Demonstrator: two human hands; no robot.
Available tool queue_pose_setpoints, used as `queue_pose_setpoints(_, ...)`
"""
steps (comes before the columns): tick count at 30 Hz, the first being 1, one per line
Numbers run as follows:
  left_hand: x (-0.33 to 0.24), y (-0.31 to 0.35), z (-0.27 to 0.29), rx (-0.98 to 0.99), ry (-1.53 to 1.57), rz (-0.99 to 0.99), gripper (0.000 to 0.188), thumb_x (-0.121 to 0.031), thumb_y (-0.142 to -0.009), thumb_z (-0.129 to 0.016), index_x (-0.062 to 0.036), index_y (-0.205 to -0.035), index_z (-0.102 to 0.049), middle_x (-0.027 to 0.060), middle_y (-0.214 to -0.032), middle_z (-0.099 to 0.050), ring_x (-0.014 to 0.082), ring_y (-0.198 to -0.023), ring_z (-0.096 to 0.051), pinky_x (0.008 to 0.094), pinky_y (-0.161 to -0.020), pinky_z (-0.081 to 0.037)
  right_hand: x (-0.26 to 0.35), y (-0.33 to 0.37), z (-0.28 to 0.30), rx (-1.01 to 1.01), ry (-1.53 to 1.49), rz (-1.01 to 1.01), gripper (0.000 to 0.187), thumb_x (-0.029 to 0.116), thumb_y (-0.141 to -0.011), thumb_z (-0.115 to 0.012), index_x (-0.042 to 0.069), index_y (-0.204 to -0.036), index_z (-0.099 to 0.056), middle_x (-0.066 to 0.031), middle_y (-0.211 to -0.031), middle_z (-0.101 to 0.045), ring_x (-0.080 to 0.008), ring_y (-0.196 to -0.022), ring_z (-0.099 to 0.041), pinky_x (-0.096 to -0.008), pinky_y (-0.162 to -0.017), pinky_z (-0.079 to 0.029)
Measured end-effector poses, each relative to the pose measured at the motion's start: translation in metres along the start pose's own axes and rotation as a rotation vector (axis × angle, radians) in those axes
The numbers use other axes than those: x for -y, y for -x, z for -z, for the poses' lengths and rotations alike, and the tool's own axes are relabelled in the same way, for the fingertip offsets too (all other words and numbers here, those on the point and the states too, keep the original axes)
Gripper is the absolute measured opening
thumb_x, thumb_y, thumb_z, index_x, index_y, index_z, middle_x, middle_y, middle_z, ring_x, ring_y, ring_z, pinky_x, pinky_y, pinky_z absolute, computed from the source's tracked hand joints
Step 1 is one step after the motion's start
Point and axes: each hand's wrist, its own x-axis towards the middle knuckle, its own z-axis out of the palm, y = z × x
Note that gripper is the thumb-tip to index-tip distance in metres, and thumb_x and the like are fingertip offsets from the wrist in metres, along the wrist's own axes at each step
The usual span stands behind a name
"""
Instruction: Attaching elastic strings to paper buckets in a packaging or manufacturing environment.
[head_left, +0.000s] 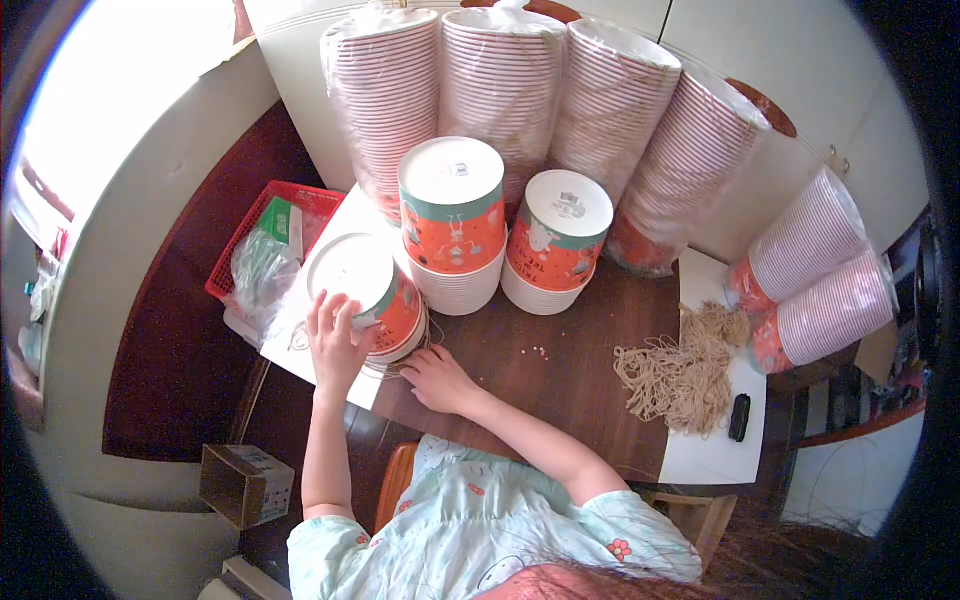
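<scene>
An upside-down paper bucket (pixel 398 322), orange and teal with a white base turned up, stands at the table's left end. My left hand (pixel 338 338) grips its near side, fingers bent and somewhat apart at the upper edge. Low beside the same bucket, my right hand (pixel 437 380) has its fingers bent around thin beige string (pixel 430 340) at the rim; the fingertips are partly hidden. Farther back stand two more upturned stacks, a taller printed bucket stack (pixel 455 235) and a shorter bucket stack (pixel 553 255).
Tall plastic-wrapped bucket stacks (pixel 500 95) line the back; two wrapped stacks (pixel 805 235) lean at the far right. A heap of beige string (pixel 670 385) lies on the right, beside a black object (pixel 739 418). A red basket (pixel 232 258) is left; a cardboard box (pixel 246 485) sits below.
</scene>
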Motion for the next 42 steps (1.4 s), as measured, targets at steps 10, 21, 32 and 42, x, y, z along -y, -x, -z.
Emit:
queue_pose_setpoints(10, -0.015, -0.039, 0.006, 0.006, -0.072, -0.049, 0.044, -0.022, -0.068, -0.07, -0.0084, -0.106, -0.054, 0.0119, -0.117, -0.047, 0.0339, -0.121, -0.035, 0.0507, -0.098, -0.027, -0.005, 0.041, 0.02, 0.06, -0.122, -0.053, 0.036, 0.022, -0.075, -0.059, 0.007, -0.108, -0.054, -0.0105, -0.115, -0.05, -0.0272, -0.112, -0.043, -0.0452, -0.098, -0.029)
queue_pose_setpoints(21, -0.07, -0.135, -0.049, 0.05, 0.363, -0.05, 0.052, -0.015, -0.061, -0.076, -0.0067, -0.105, -0.049, 0.0214, -0.126, -0.038, 0.0393, -0.113, -0.042, 0.0444, -0.091, -0.039, 0.019, 0.105, -0.012, -0.209, -0.214, -0.328, 0.033, 0.022, -0.078, -0.058, 0.006, -0.107, -0.055, -0.0125, -0.118, -0.049, -0.0293, -0.114, -0.042, -0.0425, -0.098, -0.032)
queue_pose_setpoints(32, -0.085, -0.138, -0.055, 0.001, 0.439, 0.031, 0.043, -0.017, -0.061, -0.077, -0.0026, -0.09, -0.048, 0.0164, -0.107, -0.047, 0.0348, -0.092, -0.052, 0.0409, -0.076, -0.044, 0.019, 0.103, -0.011, -0.233, -0.119, -0.288, 0.03, 0.019, -0.076, -0.058, 0.006, -0.103, -0.056, -0.0107, -0.115, -0.051, -0.0269, -0.112, -0.044, -0.0415, -0.095, -0.034)
queue_pose_setpoints(42, -0.088, -0.15, -0.036, -0.085, 0.345, -0.038, 0.042, -0.016, -0.061, -0.078, -0.0031, -0.089, -0.049, 0.0167, -0.11, -0.045, 0.0309, -0.089, -0.053, 0.0369, -0.071, -0.048, 0.02, 0.103, -0.01, -0.255, -0.141, -0.286, 0.027, 0.018, -0.075, -0.058, 0.005, -0.099, -0.057, -0.0119, -0.112, -0.052, -0.0279, -0.109, -0.046, -0.0412, -0.095, -0.035)
